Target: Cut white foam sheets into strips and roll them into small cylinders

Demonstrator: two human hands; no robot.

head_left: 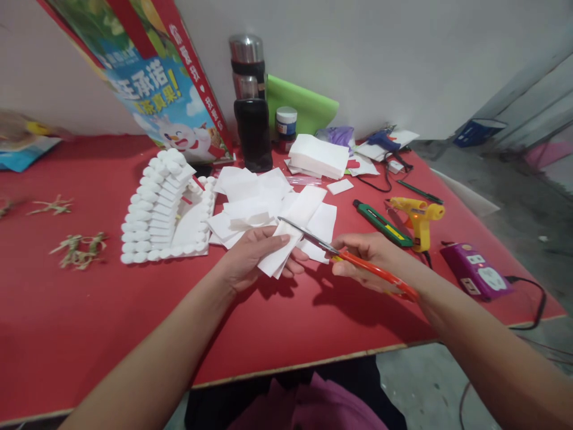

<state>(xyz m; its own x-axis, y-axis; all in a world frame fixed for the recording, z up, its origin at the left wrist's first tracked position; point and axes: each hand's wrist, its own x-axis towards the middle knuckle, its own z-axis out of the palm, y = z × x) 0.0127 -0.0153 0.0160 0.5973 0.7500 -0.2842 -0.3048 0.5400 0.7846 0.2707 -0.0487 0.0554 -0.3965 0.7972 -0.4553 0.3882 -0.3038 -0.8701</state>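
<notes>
My left hand is closed on a folded strip of white paper, with the thumb on top and the fingers underneath. My right hand grips a pair of scissors with orange-red handles. Their blades lie across the strip, just beyond my left thumb. Behind my hands is a loose heap of white paper pieces. To the left of that heap stands a white model edged with rows of round white pieces and a stair-like curve.
On the right lie a green utility knife, a yellow glue gun, a pen and a purple box with a cable. Bottles, a jar and a large printed box stand behind. Dry plant-like bundles lie left.
</notes>
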